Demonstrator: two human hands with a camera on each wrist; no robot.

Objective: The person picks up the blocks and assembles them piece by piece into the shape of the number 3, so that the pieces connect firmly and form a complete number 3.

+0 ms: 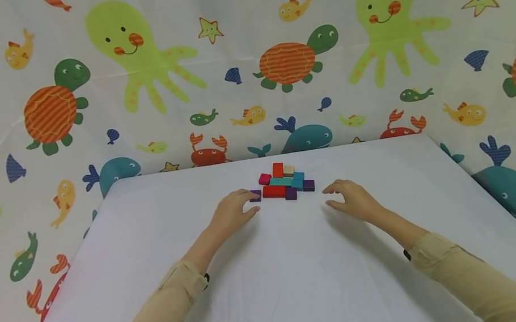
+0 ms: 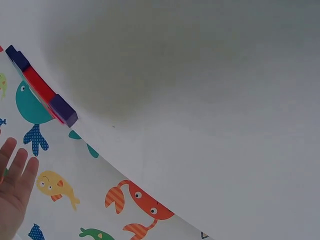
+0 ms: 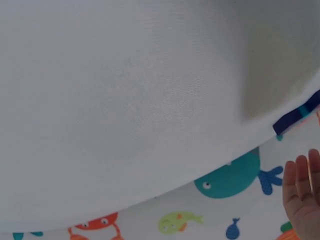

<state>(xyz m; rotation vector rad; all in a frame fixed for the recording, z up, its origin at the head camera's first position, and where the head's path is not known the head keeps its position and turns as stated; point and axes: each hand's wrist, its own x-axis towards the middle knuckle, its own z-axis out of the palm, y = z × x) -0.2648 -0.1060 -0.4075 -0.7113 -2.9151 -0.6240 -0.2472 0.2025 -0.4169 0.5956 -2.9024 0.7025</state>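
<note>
A flat cluster of coloured blocks lies at the far middle of the table. Its long red block [image 1: 274, 191] sits at the front, with a teal block [image 1: 280, 181] behind it. My left hand [image 1: 232, 211] is beside the cluster's left end, its fingers overlapping a purple block [image 1: 256, 192] in the head view. In the left wrist view its fingers [image 2: 18, 165] are extended and hold nothing. To the right, my right hand [image 1: 354, 200] hovers with loosely bent fingers, a little short of another purple block [image 1: 309, 186]. Several extended fingers [image 3: 302, 175] show in the right wrist view.
The blocks stand on a white-covered table [image 1: 279, 284], close to its far edge. Behind it hangs a curtain [image 1: 225, 34] printed with sea animals. Further blocks in the cluster include an upright-looking red block [image 1: 277, 169], a natural wood block [image 1: 289, 170] and a pink-red block [image 1: 264, 179].
</note>
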